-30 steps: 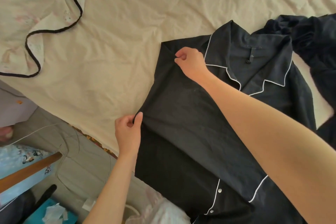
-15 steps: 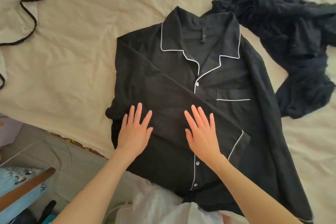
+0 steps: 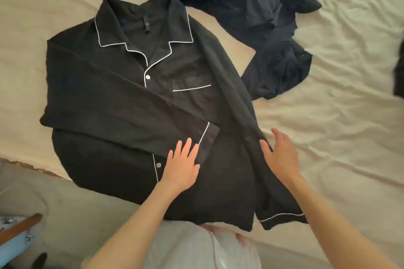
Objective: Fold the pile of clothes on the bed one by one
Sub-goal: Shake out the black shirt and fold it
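Black with white piping, the shirt [image 3: 122, 102] lies face up on the cream bed sheet [image 3: 328, 142], one sleeve folded across its front. The left hand [image 3: 181, 166] rests flat on the shirt beside that sleeve's cuff, fingers straight and slightly spread. The right hand [image 3: 281, 155] is open too, fingers extended at the other sleeve's outer edge, gripping nothing. A crumpled dark garment [image 3: 262, 17] lies just beyond the collar.
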